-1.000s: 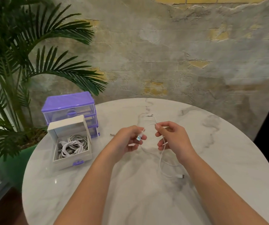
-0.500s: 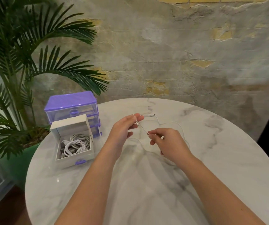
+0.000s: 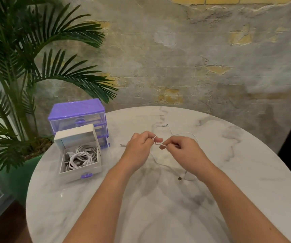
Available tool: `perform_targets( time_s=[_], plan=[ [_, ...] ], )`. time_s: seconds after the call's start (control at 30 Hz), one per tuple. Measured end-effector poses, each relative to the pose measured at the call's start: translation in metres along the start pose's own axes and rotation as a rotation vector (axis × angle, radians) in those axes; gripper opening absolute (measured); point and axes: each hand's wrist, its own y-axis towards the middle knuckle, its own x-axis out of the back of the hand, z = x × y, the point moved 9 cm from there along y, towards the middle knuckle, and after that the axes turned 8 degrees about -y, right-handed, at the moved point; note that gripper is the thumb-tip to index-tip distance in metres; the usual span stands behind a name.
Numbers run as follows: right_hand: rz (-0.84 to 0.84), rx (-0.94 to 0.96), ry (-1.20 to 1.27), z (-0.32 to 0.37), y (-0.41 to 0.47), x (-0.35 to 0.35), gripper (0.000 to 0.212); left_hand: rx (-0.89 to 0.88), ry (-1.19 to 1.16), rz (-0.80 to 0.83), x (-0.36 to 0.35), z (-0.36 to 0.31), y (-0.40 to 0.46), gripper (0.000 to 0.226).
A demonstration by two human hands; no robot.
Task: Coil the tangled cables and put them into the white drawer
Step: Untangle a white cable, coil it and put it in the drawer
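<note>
Round marble table (image 3: 246, 172) stands against a weathered wall (image 3: 193, 58), with a palm (image 3: 27, 58) at its left edge. Purple organizer (image 3: 78, 114) sits at the table's left rear; the white drawer (image 3: 78, 155) stands pulled out in front of it, holding coiled cables (image 3: 79, 157). Left hand (image 3: 139, 146) and right hand (image 3: 183, 151) meet above mid-table, each pinching a thin white cable (image 3: 190, 135) between curled fingers. The cable's slack trails across the tabletop, with 1 plug (image 3: 179, 178) resting near the right wrist.
</note>
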Motion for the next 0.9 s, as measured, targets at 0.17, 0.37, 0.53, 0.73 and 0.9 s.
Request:
perform_targets(
  time_s=[0.17,0.37,0.53,0.73,0.9],
  plan=[
    [-0.103,0.011,0.196,-0.003,0.001,0.012,0.014,0.027,-0.248,0.132,-0.016,-0.009,-0.006,0.028],
    [-0.228,0.169,0.026,0.002,0.004,0.018,0.011,0.107,-0.370,0.098,-0.014,-0.002,-0.007,0.027],
    [-0.302,0.257,-0.089,0.008,0.004,0.019,0.007,0.162,-0.451,0.127,-0.017,0.001,-0.006,0.036],
    [-0.260,0.194,0.013,0.004,0.005,0.017,0.009,0.119,-0.517,0.179,-0.019,-0.002,-0.008,0.030],
    [-0.193,0.120,0.149,0.000,0.004,0.011,0.008,0.129,-0.492,0.178,-0.021,-0.001,-0.008,0.033]
  ],
)
